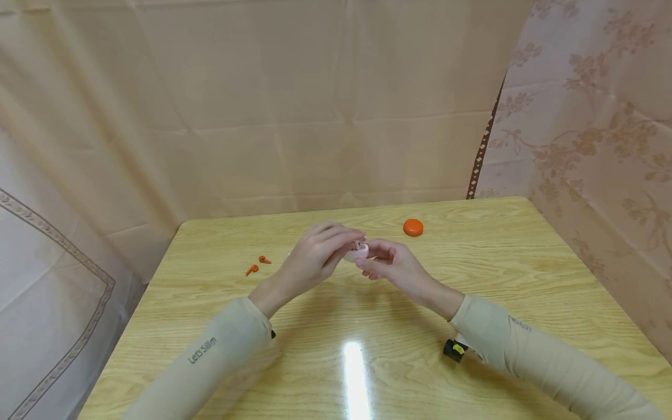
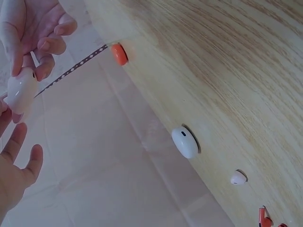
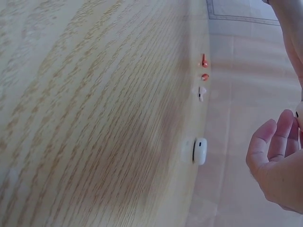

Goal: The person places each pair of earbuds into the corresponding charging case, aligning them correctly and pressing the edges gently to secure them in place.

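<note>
In the head view, my right hand (image 1: 396, 268) grips a pale pink earbud case (image 1: 357, 253) from the right, thumb at its near side. My left hand (image 1: 317, 251) reaches over the case from the left, its fingertips at the top. A small pale earbud (image 1: 359, 245) with a dark mark shows there, partly hidden by those fingers, apparently pinched. From the left wrist, the glossy case (image 2: 21, 92) appears between both hands. Right wrist view: only an edge of the case (image 3: 299, 114) shows by the right fingers.
An orange round case (image 1: 413, 227) lies at the back right of the wooden table. Two orange earbuds (image 1: 252, 269) lie at the left. A white case (image 2: 185, 142) and a pale pink earbud (image 2: 238, 178) rest near the far edge. Curtains (image 1: 315, 105) hang behind.
</note>
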Motion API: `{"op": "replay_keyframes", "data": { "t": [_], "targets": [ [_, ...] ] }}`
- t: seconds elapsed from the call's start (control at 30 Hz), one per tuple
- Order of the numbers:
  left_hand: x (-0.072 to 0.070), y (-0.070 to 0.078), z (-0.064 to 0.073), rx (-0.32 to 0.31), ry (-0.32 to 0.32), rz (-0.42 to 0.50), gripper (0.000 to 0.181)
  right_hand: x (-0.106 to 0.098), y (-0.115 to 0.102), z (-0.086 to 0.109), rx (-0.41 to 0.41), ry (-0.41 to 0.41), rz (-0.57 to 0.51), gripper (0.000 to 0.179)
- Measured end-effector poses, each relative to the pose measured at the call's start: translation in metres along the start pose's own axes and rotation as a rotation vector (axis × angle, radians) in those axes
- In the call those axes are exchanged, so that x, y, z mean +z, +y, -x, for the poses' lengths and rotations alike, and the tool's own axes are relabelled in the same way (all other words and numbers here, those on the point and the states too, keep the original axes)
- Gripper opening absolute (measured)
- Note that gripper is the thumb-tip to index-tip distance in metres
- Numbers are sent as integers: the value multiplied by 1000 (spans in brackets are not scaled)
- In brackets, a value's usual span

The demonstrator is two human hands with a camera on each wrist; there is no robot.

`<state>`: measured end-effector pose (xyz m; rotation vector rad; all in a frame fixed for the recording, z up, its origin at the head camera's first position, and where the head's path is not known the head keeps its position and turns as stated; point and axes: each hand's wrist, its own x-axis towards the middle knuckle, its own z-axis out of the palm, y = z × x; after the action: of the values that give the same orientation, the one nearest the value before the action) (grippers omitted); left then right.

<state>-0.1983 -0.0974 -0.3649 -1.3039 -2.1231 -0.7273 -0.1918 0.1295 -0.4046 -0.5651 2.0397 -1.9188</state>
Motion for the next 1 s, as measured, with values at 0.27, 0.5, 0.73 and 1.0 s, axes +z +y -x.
{"op": "replay_keyframes", "data": {
  "t": [0.27, 0.5, 0.73, 1.0],
  "targets": [
    [0, 0, 1, 10, -4, -21, 28, 1, 0, 0, 0, -13, -14, 36],
    [-3, 1, -1, 26, 3, -41, 30, -1, -2, 0, 12, -13, -21, 37],
    [-7, 1, -2, 25, -23, -75, 32, -1, -2, 0, 10, -11, -28, 37],
    [-6, 0, 0, 27, -48, -83, 29, 0, 2, 0, 19, -11, -17, 35]
  ]
}}
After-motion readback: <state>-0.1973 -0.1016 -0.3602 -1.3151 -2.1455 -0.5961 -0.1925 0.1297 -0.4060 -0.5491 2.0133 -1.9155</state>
